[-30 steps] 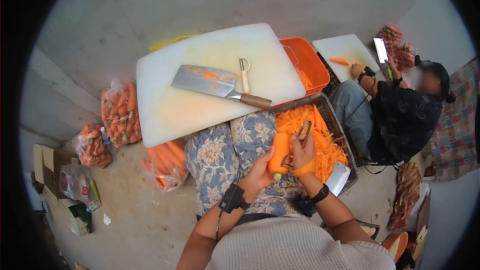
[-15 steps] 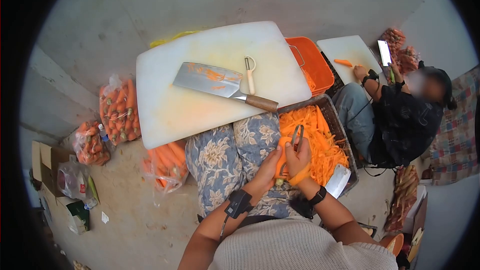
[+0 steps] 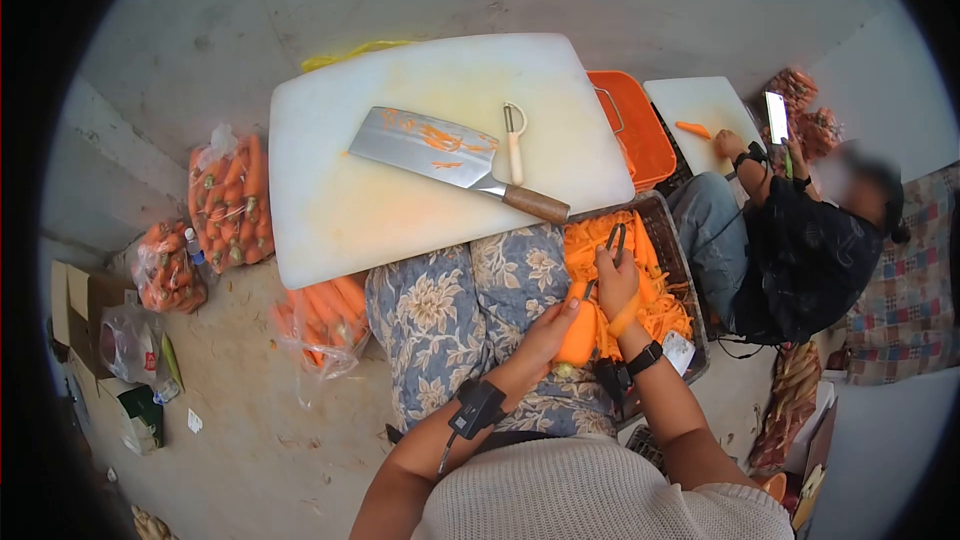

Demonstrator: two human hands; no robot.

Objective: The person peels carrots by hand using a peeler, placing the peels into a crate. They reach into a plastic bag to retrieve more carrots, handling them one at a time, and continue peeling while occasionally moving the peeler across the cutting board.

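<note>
My left hand is closed around a thick, peeled-looking carrot above my lap, its stem end pointing toward me. In my right hand is a metal peeler, gripped with its other end near the carrot's far end. An orange strip of peel lies across my right hand near the wrist. Below and beyond both hands, a dark crate holds a heap of carrot peelings. A pale, shiny flat object rests at the crate's near corner, partly hidden.
A white cutting board carries a cleaver and a second peeler. Bagged carrots stand left. An orange bin is behind the crate. At right, a co-worker holds a cleaver by another board.
My right hand with the peeler has moved up and away from the carrot's near end, toward its far end. The left hand still holds the carrot. The view has shifted slightly.
</note>
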